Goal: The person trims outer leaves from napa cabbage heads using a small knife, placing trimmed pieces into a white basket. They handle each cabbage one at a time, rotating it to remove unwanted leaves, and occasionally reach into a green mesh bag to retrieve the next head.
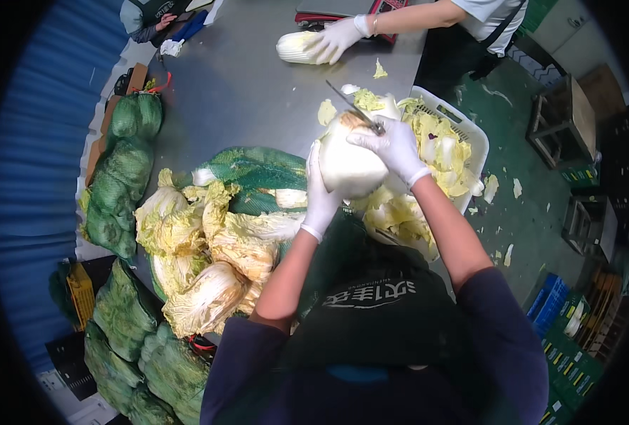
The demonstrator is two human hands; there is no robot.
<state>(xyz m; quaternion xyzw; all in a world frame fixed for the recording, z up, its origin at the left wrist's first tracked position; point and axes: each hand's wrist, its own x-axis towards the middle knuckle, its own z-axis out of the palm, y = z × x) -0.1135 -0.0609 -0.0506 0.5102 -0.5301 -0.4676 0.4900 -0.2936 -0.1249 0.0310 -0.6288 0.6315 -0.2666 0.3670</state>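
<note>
A white napa cabbage point(349, 159) is held up before me, its browned stem end facing away and upward. My left hand point(322, 186), in a white glove, is around its left side. My gloved right hand point(394, 146) grips a knife point(346, 98) by its handle, the blade beside the stem end, with fingers against the cabbage. Untrimmed napa cabbages with wilted leaves point(213, 249) lie piled left of my left hand, near a green mesh bag point(261, 164). Beyond my right hand, a white plastic basket point(476, 138) holds loose yellow leaves point(442, 154).
Across the metal table point(229, 95), a co-worker's gloved hand point(341, 40) rests on a cabbage point(295, 48) beside a scale point(335, 8). Another person point(152, 21) stands at the far left. Filled mesh bags point(120, 191) line the left; leaf scraps point(491, 188) litter the green floor.
</note>
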